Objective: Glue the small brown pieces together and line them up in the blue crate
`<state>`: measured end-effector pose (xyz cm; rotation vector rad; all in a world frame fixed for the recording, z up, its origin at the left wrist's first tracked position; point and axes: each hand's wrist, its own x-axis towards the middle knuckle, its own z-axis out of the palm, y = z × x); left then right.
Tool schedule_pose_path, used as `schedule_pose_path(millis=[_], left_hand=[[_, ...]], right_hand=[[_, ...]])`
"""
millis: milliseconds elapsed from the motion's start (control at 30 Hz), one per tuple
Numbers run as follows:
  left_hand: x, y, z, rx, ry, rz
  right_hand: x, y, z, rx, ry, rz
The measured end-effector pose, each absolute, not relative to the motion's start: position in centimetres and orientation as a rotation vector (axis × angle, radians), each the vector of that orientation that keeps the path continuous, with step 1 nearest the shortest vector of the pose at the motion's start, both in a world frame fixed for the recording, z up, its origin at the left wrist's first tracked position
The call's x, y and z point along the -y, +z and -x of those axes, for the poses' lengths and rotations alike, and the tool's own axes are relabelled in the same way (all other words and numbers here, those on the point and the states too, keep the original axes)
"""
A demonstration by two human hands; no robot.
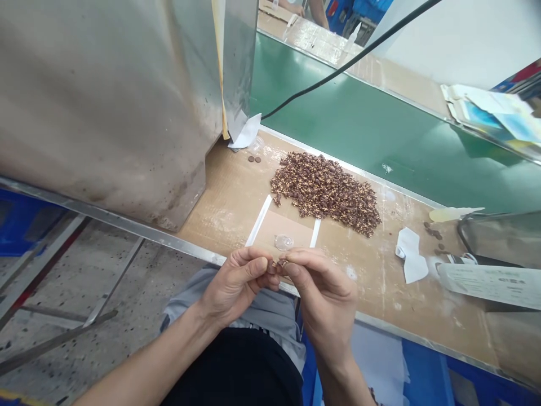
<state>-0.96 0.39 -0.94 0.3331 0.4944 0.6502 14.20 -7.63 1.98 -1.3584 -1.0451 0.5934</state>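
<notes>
Cardboard-covered worktop [217,211], bench scale, photographed from above by the head camera. Both hands are at its near edge, fingertips nearly meeting. Left hand [233,283]: thumb and forefinger pinching a small brown piece [271,268] with gold-coloured ends. Right hand [330,299]: thumb and forefinger closed on the same cluster from the other side; whether it is one piece or two cannot be told, as the fingers cover much of it. Step in hand, as judged: two-handed fingertip work on the small stuff, mid-manipulation, nothing set down. Next move would seem to call for a steady left pinch and a light, precise right one, given how little surface there is to grip. Just beyond the fingertips, a clear disc [283,242] lies between two white strips [258,221], close enough to be brushed by a knuckle. Further out, a broad heap [325,192] of similar brown and gold pieces, one of them lying loose at its near left side. Left of the heap, two brown discs [254,159] side by side, near a crumpled white paper [247,132]. To the right, a white scrap [411,255] and a printed white box [490,285]. Beyond the worktop runs a green belt [329,113]; past it, part of another person's arm [318,12]
</notes>
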Motion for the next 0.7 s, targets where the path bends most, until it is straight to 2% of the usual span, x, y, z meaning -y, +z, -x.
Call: schedule_pose_path(millis=[533,700], left_hand=[[0.48,-0.48,0.92,-0.522,0.675,-0.247],[0.41,-0.09,1.02,-0.539,0.668,-0.239]], right_hand=[[7.72,1.49,-14.06,1.241,0.274,1.358],[7.47,1.3,-14.09,1.261,0.281,1.3]])
